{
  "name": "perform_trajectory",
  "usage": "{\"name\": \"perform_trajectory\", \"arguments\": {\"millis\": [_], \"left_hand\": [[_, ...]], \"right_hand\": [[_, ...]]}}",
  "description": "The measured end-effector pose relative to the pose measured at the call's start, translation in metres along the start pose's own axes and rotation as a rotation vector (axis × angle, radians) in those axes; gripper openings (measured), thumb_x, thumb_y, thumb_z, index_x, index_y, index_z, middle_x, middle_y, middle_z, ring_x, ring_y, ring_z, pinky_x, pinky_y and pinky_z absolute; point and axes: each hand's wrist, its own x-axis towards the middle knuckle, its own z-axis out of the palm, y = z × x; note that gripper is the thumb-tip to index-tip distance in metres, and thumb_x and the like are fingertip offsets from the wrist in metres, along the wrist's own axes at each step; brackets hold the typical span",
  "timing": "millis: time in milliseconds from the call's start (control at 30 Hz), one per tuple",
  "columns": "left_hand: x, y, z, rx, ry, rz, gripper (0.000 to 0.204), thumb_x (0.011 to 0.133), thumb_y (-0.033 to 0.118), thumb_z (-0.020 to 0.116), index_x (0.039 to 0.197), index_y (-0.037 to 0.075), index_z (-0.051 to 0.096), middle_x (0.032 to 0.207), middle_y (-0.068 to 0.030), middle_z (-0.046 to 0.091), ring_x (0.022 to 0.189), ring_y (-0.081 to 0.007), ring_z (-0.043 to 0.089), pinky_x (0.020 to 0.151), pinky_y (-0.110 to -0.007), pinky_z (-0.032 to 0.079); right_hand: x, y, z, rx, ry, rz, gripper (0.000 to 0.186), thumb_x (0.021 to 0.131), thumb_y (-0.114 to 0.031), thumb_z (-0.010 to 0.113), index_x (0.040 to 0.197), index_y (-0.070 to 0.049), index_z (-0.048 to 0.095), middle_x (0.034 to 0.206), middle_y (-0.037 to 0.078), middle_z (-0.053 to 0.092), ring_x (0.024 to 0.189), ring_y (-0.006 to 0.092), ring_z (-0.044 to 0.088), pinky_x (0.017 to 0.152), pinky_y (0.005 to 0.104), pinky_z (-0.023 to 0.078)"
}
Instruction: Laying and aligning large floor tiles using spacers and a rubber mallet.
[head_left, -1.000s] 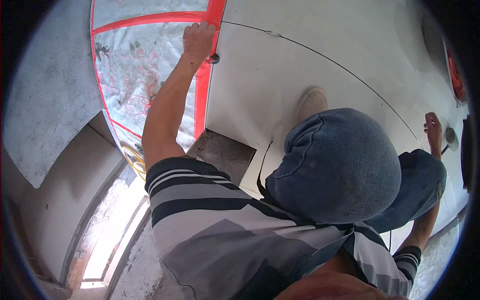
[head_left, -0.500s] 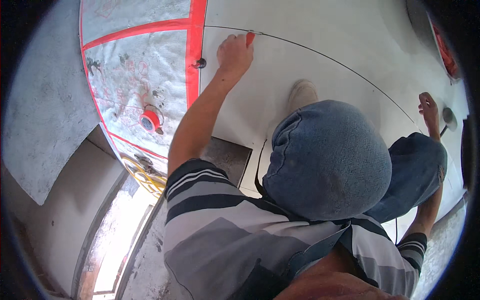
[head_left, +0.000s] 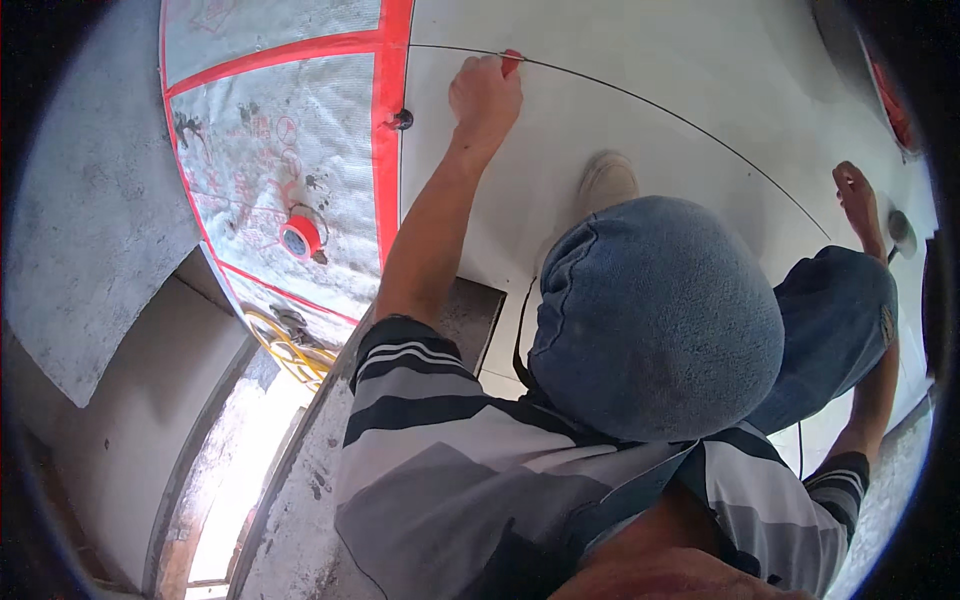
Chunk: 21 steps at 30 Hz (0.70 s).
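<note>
My left hand (head_left: 485,100) is closed on a small red object (head_left: 510,65) at a thin dark seam (head_left: 660,105) in the pale tiled floor (head_left: 730,70). To its left, a small black object (head_left: 402,119) sits at the red-taped edge of a silvery covering sheet (head_left: 280,110). A roll of red tape (head_left: 300,236) lies on that sheet. My right hand (head_left: 856,195) is low at the far right, its fingers curled, near a grey cylindrical object (head_left: 900,228); what it holds, if anything, I cannot make out.
My bent denim-clad knee (head_left: 655,310) fills the middle, with a pale shoe (head_left: 605,180) beyond it. A dark square recess (head_left: 480,300) borders the tile. Yellow hose or cable (head_left: 290,350) lies at lower left. A grey slab (head_left: 90,230) stands at far left; a red item (head_left: 890,105) is at upper right.
My left hand has moved right from the sheet's red edge to the floor seam, uncovering the tape roll and showing the red object in its fingers. My right hand has shifted slightly forward.
</note>
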Motion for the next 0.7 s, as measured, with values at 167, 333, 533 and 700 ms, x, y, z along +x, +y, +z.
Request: {"name": "perform_trajectory", "arguments": {"millis": [167,333,533,700], "left_hand": [[-0.003,-0.004,-0.004,-0.137,0.044,-0.158,0.036,0.074,0.032,0.074,0.095,0.003,0.063,0.097,-0.0155,0.065,0.087,-0.0328,0.063,0.074,-0.044,0.049],[-0.015,-0.026,-0.017,-0.223,0.079,0.104,0.049,0.070,0.024,0.077,0.112,0.006,0.058,0.108,-0.0146,0.058,0.100,-0.0343,0.054,0.087,-0.043,0.046],[0.008,-0.065,-0.031,-0.163,-0.031,0.463,0.067,0.062,0.016,0.082,0.123,0.009,0.055,0.119,-0.0100,0.056,0.112,-0.0312,0.051,0.096,-0.041,0.042],[0.026,-0.065,-0.030,-0.203,-0.070,0.603,0.064,0.062,0.015,0.081,0.120,0.009,0.056,0.117,-0.0105,0.056,0.109,-0.0315,0.052,0.095,-0.041,0.043]], "right_hand": [[0.035,-0.041,-0.013,-0.618,-0.091,-0.465,0.022,0.096,-0.021,0.051,0.107,-0.002,0.055,0.101,0.016,0.059,0.094,0.0295,0.058,0.083,0.0391,0.046],[0.049,-0.178,0.030,-0.915,0.098,-0.868,0.024,0.087,-0.012,0.058,0.107,0.001,0.058,0.118,0.020,0.058,0.117,0.0364,0.050,0.099,0.0432,0.042],[-0.041,-0.374,0.217,-0.331,-0.064,-0.912,0.068,0.076,-0.026,0.071,0.134,-0.006,0.042,0.133,0.016,0.045,0.123,0.0356,0.043,0.104,0.0433,0.037],[-0.063,-0.390,0.286,-0.063,0.312,-0.941,0.066,0.076,-0.029,0.071,0.132,-0.007,0.044,0.125,0.011,0.051,0.118,0.0298,0.047,0.099,0.0445,0.036]]}}
